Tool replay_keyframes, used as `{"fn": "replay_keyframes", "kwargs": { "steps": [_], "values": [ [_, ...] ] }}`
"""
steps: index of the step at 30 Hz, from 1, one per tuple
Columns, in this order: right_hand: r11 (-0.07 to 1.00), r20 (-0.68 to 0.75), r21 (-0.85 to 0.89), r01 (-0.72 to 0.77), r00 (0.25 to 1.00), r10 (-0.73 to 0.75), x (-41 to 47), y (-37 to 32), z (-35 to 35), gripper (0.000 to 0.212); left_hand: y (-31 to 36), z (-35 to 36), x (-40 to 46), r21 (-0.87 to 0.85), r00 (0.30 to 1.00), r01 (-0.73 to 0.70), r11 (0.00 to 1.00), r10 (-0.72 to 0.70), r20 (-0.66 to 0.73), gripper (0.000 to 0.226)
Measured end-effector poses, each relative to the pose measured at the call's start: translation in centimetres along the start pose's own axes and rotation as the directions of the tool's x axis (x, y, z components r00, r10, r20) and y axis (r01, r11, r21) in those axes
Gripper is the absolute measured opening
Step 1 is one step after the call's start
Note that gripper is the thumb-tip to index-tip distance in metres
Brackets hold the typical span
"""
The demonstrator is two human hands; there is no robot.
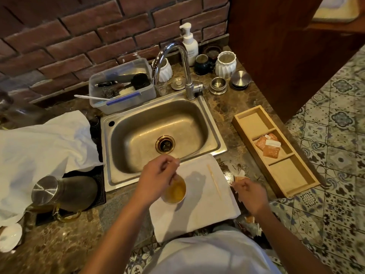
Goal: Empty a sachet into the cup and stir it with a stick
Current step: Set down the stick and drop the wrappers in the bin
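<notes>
Stirring cup (176, 191), left hand (156, 177) pinched

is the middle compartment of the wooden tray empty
No, the wooden tray holds several orange sachets in its middle compartment; the end compartments look bare.

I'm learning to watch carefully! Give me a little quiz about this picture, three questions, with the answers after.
1. True or false: the cup stands inside the sink.
2. Which compartment of the wooden tray holds the spare sachets: a) the far one, b) the middle one, c) the near one?
3. What is the right hand holding?

Key
1. False. It stands on the white cloth, in front of the sink, under the left hand.
2. b.
3. An orange sachet, just off the cloth's right edge. A wooden stick lies on the cloth between cup and sachet.
</notes>
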State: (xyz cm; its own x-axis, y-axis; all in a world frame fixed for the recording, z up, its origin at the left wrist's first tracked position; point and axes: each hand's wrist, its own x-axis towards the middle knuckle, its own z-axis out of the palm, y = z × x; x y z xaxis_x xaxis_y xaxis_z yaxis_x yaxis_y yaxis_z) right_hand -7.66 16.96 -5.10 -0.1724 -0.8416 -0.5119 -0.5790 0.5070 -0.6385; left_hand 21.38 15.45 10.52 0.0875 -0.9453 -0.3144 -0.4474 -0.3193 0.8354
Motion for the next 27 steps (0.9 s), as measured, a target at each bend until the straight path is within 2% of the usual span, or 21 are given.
{"fn": "replay_keyframes", "kwargs": {
  "steps": [3, 6, 10, 15, 21, 27],
  "values": [
    [1.000, -0.081, -0.022, -0.004, 0.997, 0.002, 0.2, 0.8, -1.2, 0.015, 3.1, 4.2, 1.9, 0.064, 0.987, -0.085, 0.994, 0.075, 0.144, 0.013],
    [0.995, -0.117, -0.099, 0.025, 0.992, -0.037, 0.6, 1.9, -1.8, 0.020, 4.8, 8.4, 4.2, 0.214, 0.959, -0.172, 0.961, 0.114, 0.259, 0.014],
    [0.983, -0.146, -0.181, 0.013, 0.988, -0.040, 1.2, 2.9, -1.9, 0.034, 5.1, 13.7, 7.6, 0.453, 0.898, -0.352, 0.819, 0.159, 0.410, 0.023],
    [0.971, -0.176, -0.239, -0.016, 0.984, -0.027, 1.6, 3.3, -1.5, 0.041, 3.4, 18.3, 10.8, 0.539, 0.775, -0.551, 0.637, 0.153, 0.613, 0.027],
    [0.962, -0.170, -0.272, 0.004, 0.984, -0.052, 1.6, 4.6, -1.6, 0.034, 0.9, 21.1, 12.9, 0.582, 0.746, -0.594, 0.555, 0.109, 0.657, 0.034],
    [0.954, -0.142, -0.299, 0.013, 0.988, -0.058, 1.6, 4.6, -1.3, 0.039, 0.2, 22.7, 13.1, 0.566, 0.698, -0.648, 0.510, 0.101, 0.709, 0.037]
  ]
}}
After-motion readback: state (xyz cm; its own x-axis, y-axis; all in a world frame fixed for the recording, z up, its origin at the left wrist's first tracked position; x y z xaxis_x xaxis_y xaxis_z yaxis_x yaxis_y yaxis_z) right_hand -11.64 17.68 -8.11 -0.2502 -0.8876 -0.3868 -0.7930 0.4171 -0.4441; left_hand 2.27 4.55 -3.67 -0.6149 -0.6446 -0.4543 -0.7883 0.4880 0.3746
